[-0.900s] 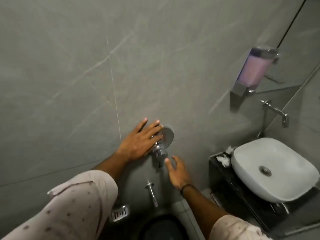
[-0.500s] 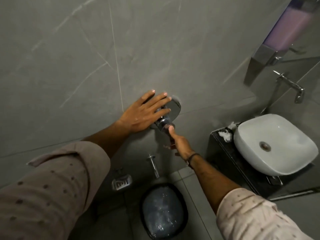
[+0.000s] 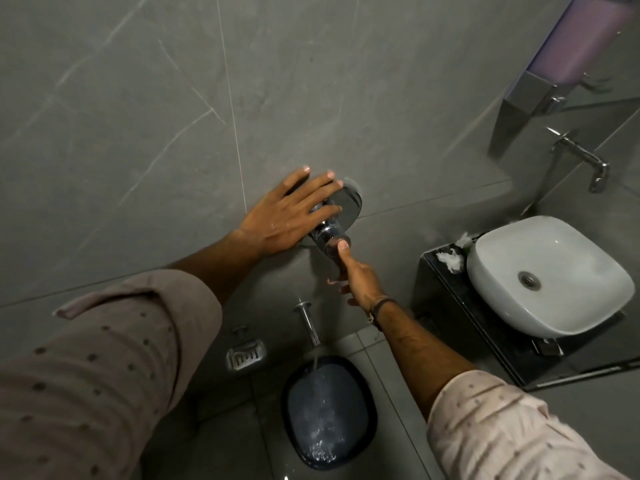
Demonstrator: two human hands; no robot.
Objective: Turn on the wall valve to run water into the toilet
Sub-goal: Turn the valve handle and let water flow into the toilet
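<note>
Left hand [image 3: 284, 216]: spread flat on the wall, fingers lying over the valve's round plate, gripping nothing.
Valve [image 3: 332, 237]: one chrome knob on the far wall, mid-scene.
Right hand [image 3: 360, 282]: thumb tip pressed on the knob's end, other fingers loosely curled, nothing held.
Spout [image 3: 308, 323]: one, below the valve, water running.
Toilet [image 3: 329, 410]: one floor pan, near, taking the stream.
Basin [image 3: 550, 275]: one, right.
Risk: the wet thumb may slip, cutting the flow; too much flow may splash.
Hands: two.
</note>
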